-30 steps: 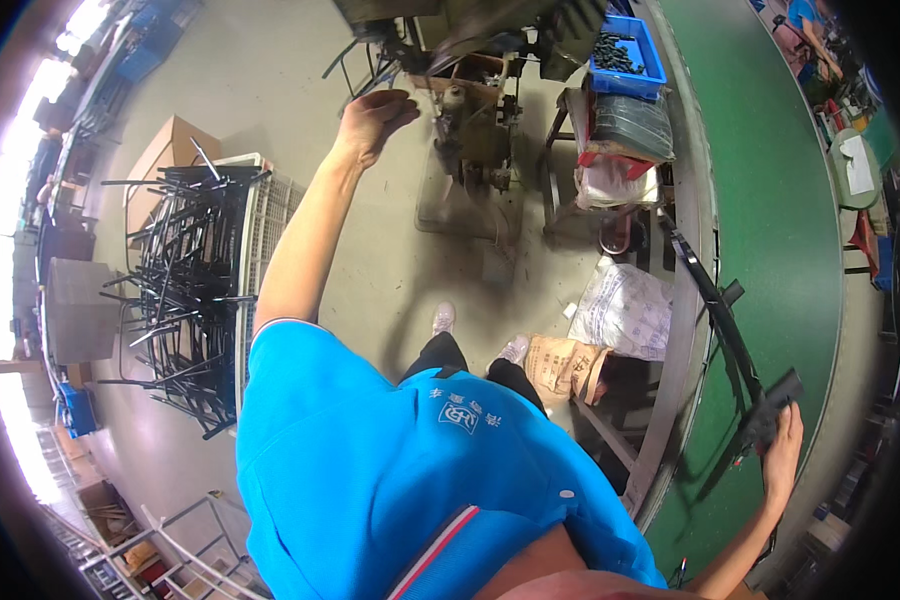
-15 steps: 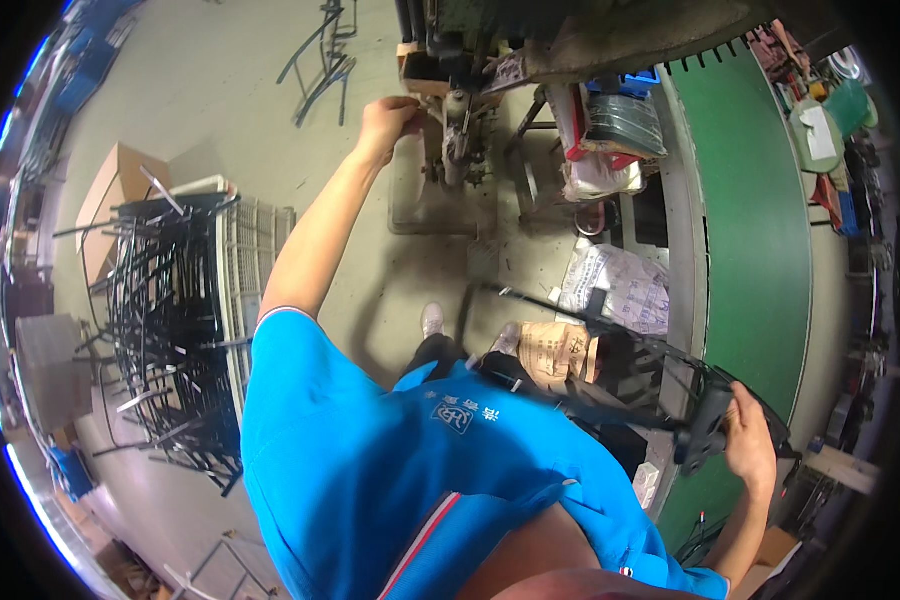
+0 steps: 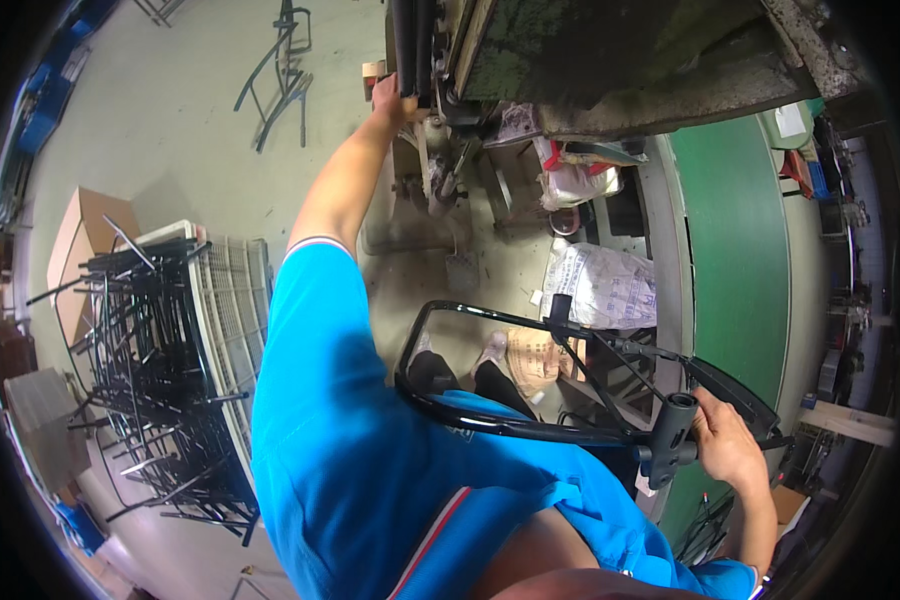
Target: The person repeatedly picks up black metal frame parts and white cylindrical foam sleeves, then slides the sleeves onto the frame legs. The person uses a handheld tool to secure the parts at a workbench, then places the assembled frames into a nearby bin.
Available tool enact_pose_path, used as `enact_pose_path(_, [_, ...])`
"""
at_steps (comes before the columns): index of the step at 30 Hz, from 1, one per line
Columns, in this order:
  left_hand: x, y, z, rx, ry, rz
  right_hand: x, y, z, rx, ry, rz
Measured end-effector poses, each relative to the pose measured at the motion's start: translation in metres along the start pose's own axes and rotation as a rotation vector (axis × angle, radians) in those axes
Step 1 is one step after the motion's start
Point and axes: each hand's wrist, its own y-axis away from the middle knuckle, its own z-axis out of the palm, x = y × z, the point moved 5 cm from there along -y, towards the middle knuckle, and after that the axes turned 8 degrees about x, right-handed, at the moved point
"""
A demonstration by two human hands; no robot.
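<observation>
My right hand (image 3: 732,437) is closed on one end of a black tubular frame (image 3: 510,428), beside a short, hollow black sleeve (image 3: 672,425). The frame's rounded loop reaches left across the front of my body, over my legs. My left arm stretches far forward, and my left hand (image 3: 391,100) is up at a machine (image 3: 436,165) with dark vertical tubes. Its fingers go partly out of sight behind the machine parts, so what they touch is hidden. Next to that hand is a small light-brown block-like piece (image 3: 373,72).
A wire crate (image 3: 232,310) and a heap of black metal tubes (image 3: 150,370) stand at left, near a cardboard box (image 3: 90,240). A green conveyor belt (image 3: 735,260) runs along the right. White (image 3: 605,285) and brown sacks (image 3: 535,358) lie beside it. A heavy machine body (image 3: 620,60) overhangs ahead.
My left hand has moved further forward, behind the machine's tubes. The black frame, smeared before, has swung nearer level in my right hand. The whole view has shifted.
</observation>
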Motion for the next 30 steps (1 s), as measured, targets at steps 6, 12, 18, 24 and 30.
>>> enact_pose_path(6, [-0.014, -0.016, 0.05, -0.304, -0.316, 0.194, -0.037, 0.006, -0.01, -0.092, -0.053, -0.113])
enact_pose_path(12, [0.051, -0.012, -0.024, -0.479, -0.303, 0.002, -0.058, -0.014, 0.001, -0.194, -0.046, -0.182])
enact_pose_path(18, [-0.013, -0.025, 0.054, -0.364, -0.28, 0.336, -0.048, -0.022, 0.026, -0.216, -0.114, -0.196])
enact_pose_path(24, [-0.002, -0.032, 0.054, -0.329, -0.157, 0.046, -0.038, -0.044, 0.041, -0.307, -0.14, -0.171])
enact_pose_path(30, [0.2, 0.04, -0.14, -0.498, 0.746, -0.704, 0.003, -0.11, 0.084, -0.333, -0.356, -0.337])
